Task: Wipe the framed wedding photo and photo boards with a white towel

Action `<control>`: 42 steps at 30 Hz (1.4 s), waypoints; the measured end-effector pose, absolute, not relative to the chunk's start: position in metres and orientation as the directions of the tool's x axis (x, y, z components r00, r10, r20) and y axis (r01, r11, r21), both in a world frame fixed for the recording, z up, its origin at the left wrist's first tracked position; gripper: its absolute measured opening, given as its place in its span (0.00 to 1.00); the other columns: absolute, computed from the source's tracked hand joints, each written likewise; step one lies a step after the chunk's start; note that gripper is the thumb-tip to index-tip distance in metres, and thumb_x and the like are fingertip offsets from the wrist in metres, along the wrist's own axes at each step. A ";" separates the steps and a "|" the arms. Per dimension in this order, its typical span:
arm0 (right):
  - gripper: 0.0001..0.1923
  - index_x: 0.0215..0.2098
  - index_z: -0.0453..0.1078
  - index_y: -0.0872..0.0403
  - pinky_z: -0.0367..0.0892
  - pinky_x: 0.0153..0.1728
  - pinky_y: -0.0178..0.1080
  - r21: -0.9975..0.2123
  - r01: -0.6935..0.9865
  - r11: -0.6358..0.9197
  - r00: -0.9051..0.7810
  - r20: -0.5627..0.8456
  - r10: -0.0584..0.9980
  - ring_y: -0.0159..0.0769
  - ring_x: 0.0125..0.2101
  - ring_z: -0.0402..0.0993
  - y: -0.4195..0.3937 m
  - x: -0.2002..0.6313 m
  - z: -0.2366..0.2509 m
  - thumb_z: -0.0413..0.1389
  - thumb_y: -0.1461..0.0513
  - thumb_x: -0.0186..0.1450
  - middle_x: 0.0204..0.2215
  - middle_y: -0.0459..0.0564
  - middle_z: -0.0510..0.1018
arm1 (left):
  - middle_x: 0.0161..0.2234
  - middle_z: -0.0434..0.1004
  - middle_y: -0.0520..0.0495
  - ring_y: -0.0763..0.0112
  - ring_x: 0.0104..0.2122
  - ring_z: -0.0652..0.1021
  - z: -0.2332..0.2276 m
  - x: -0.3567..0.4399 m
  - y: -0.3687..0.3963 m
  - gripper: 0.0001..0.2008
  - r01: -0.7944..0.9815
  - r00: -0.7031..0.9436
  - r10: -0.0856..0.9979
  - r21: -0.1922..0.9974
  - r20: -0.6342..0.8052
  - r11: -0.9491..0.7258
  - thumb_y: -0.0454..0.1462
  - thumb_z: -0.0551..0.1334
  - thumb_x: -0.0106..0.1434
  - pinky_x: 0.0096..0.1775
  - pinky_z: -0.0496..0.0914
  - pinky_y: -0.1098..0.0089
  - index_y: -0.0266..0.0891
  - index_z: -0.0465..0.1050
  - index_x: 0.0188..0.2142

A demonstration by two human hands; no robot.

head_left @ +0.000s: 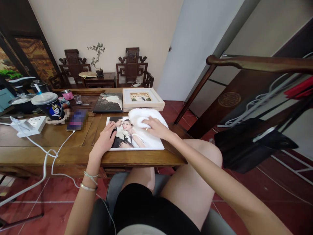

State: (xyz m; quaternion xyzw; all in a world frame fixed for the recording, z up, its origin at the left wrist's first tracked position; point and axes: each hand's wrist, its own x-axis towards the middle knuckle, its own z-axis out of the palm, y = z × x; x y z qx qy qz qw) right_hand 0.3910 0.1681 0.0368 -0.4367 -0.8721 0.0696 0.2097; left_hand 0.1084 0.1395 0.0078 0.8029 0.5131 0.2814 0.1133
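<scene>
Head view: sits at a brown wooden table [144, 159], facing a flat, rectangular, white-edged wedding photo panel [132, 138], face up by the table's near edge. Rests the left hand [107, 135] on the panel's left side, fingers extended and loosely spread, gripping nothing. Clasps a bunched fold of fluffy white cloth [148, 113] in the curled right hand [155, 126], above the panel's right part. Has, just beyond the panel, a dark glossy wedding picture [107, 105] and a thick white rectangular frame [144, 106]; left of the panel, a dark-screened phone [77, 120].
</scene>
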 end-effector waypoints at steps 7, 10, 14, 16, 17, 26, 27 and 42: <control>0.17 0.31 0.72 0.51 0.53 0.64 0.57 -0.334 0.631 0.700 -0.647 0.271 0.713 0.48 0.61 0.63 0.046 0.405 0.045 0.48 0.73 0.51 0.58 0.53 0.72 | 0.66 0.58 0.37 0.58 0.67 0.57 0.004 0.110 0.138 0.22 0.781 0.278 0.911 0.481 0.303 -0.398 0.38 0.49 0.70 0.64 0.57 0.53 0.37 0.62 0.62; 0.16 0.29 0.72 0.51 0.50 0.65 0.57 -0.356 0.587 0.727 -0.695 0.239 0.679 0.47 0.62 0.63 0.019 0.406 0.049 0.48 0.73 0.50 0.59 0.52 0.71 | 0.66 0.58 0.38 0.58 0.67 0.58 0.004 0.110 0.137 0.22 0.778 0.275 0.911 0.486 0.309 -0.399 0.38 0.49 0.70 0.63 0.57 0.53 0.39 0.63 0.61; 0.17 0.32 0.73 0.51 0.57 0.62 0.55 -0.339 0.604 0.721 -0.676 0.260 0.689 0.50 0.59 0.66 0.038 0.403 0.046 0.48 0.72 0.52 0.57 0.53 0.73 | 0.66 0.59 0.39 0.59 0.67 0.58 0.004 0.109 0.138 0.22 0.775 0.279 0.908 0.485 0.311 -0.405 0.37 0.49 0.70 0.64 0.57 0.53 0.40 0.63 0.61; 0.18 0.37 0.75 0.51 0.62 0.57 0.54 -0.318 0.649 0.691 -0.634 0.277 0.723 0.52 0.55 0.69 0.067 0.401 0.042 0.48 0.71 0.54 0.52 0.54 0.76 | 0.66 0.58 0.38 0.58 0.67 0.58 0.005 0.109 0.138 0.22 0.777 0.282 0.911 0.485 0.302 -0.401 0.38 0.48 0.70 0.64 0.57 0.53 0.38 0.63 0.61; 0.19 0.39 0.75 0.52 0.64 0.55 0.53 -0.307 0.677 0.669 -0.607 0.280 0.743 0.52 0.53 0.71 0.084 0.399 0.040 0.48 0.70 0.55 0.48 0.55 0.78 | 0.66 0.58 0.36 0.57 0.67 0.58 0.005 0.109 0.139 0.22 0.779 0.284 0.912 0.483 0.297 -0.400 0.38 0.48 0.70 0.63 0.58 0.53 0.36 0.63 0.61; 0.19 0.45 0.74 0.56 0.58 0.55 0.57 -0.301 0.750 0.589 -0.518 0.287 0.806 0.52 0.50 0.70 0.196 0.342 0.040 0.48 0.70 0.59 0.47 0.58 0.79 | 0.65 0.60 0.36 0.58 0.66 0.60 0.004 0.111 0.139 0.23 0.768 0.276 0.907 0.494 0.319 -0.407 0.37 0.47 0.70 0.64 0.58 0.53 0.35 0.62 0.62; 0.21 0.46 0.74 0.56 0.55 0.57 0.60 -0.297 0.740 0.604 -0.536 0.282 0.795 0.53 0.53 0.68 0.195 0.333 0.041 0.48 0.71 0.59 0.50 0.59 0.77 | 0.65 0.60 0.36 0.59 0.66 0.60 0.006 0.111 0.139 0.23 0.756 0.271 0.896 0.499 0.351 -0.424 0.38 0.47 0.71 0.64 0.57 0.54 0.35 0.62 0.62; 0.18 0.33 0.73 0.54 0.42 0.67 0.55 -0.344 0.462 0.817 -0.809 0.213 0.547 0.43 0.66 0.54 0.047 0.379 0.050 0.47 0.74 0.52 0.62 0.57 0.67 | 0.60 0.67 0.34 0.56 0.62 0.66 0.005 0.114 0.137 0.20 0.705 0.240 0.872 0.542 0.426 -0.458 0.39 0.49 0.70 0.63 0.60 0.55 0.34 0.69 0.56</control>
